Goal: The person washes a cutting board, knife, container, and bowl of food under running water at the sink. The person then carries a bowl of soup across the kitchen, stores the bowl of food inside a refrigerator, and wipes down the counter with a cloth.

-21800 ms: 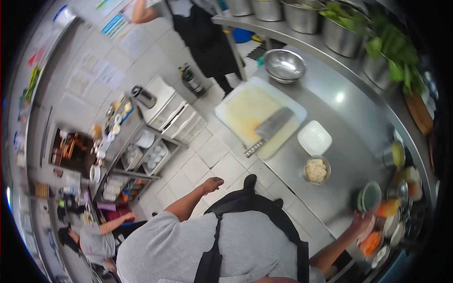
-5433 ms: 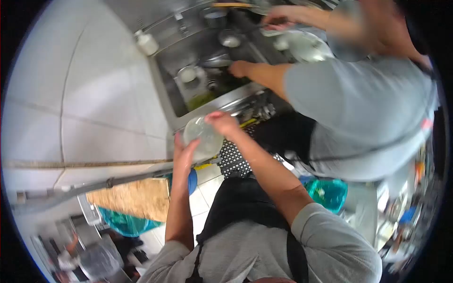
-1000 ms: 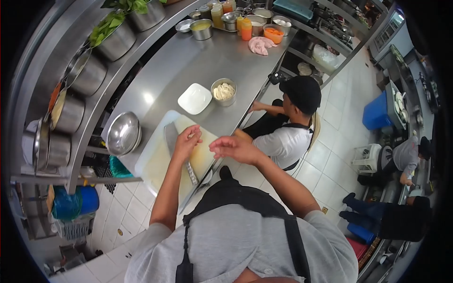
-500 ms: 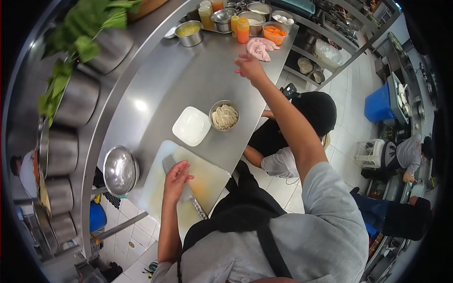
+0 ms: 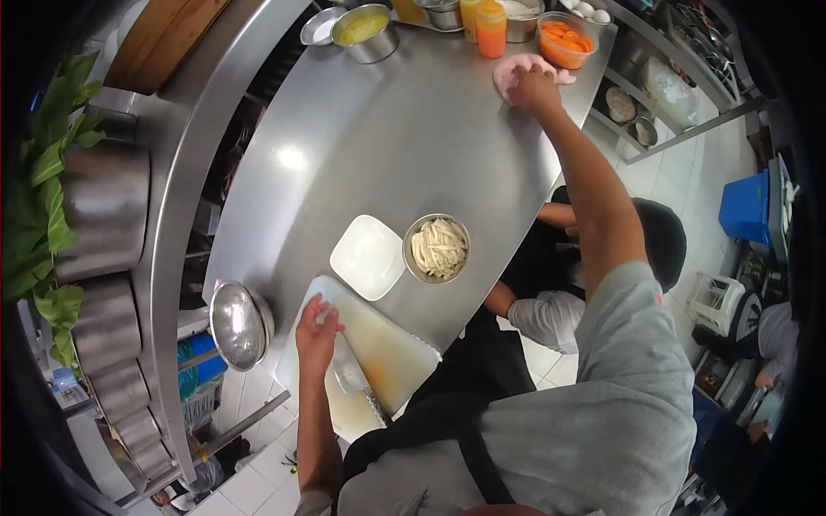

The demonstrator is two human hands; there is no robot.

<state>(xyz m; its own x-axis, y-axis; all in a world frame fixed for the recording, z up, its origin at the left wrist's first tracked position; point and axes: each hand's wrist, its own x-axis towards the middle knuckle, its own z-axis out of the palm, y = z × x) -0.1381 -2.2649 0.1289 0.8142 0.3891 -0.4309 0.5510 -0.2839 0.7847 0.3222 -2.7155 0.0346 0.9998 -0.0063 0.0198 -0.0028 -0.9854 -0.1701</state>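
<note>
Two hands were at work on a long steel surface [image 5: 413, 146]: the left hand [image 5: 317, 331] lay with fingers spread flat on the white cutting board [image 5: 391, 357] at the near edge, just beside a cleaver [image 5: 351, 376] resting on that board, while the right hand [image 5: 532, 89] reached far across and pressed down on a pink cloth [image 5: 509, 72], fingers curled over it. Between them stood a white square plate [image 5: 367, 256] and, just right of it, a small metal bowl of pale strips [image 5: 437, 248]. Beyond the cloth sat an orange tub [image 5: 564, 36] and an orange squeeze bottle [image 5: 490, 15].
</note>
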